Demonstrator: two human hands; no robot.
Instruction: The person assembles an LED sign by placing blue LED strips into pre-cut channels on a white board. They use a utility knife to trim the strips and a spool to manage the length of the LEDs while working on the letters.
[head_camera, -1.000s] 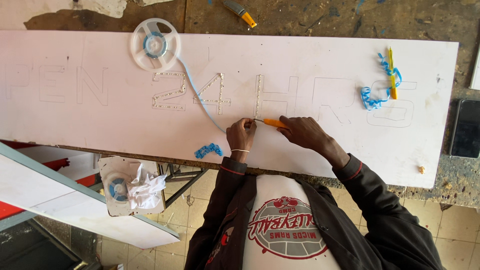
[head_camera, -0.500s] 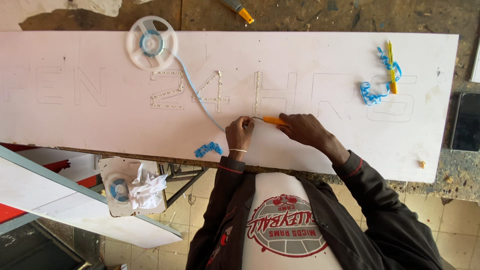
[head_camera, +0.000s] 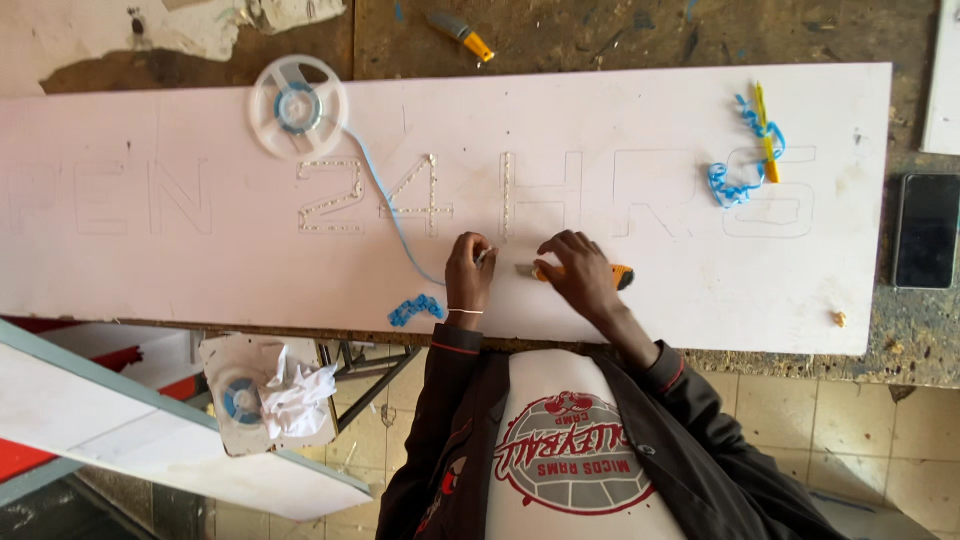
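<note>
Gripping an orange utility knife (head_camera: 600, 272), the right hand (head_camera: 578, 272) lies flat on the white sign board (head_camera: 650, 310), its blade tip pointing left; half a second ago the knife sat closer to the left hand, so the two have drawn apart. The left hand (head_camera: 468, 268) pinches the end of the pale-blue LED strip (head_camera: 385, 205) against the board, which runs back to a clear reel (head_camera: 297, 107). Blue offcuts (head_camera: 415, 310) lie near the counter (head_camera: 600, 35) edge.
</note>
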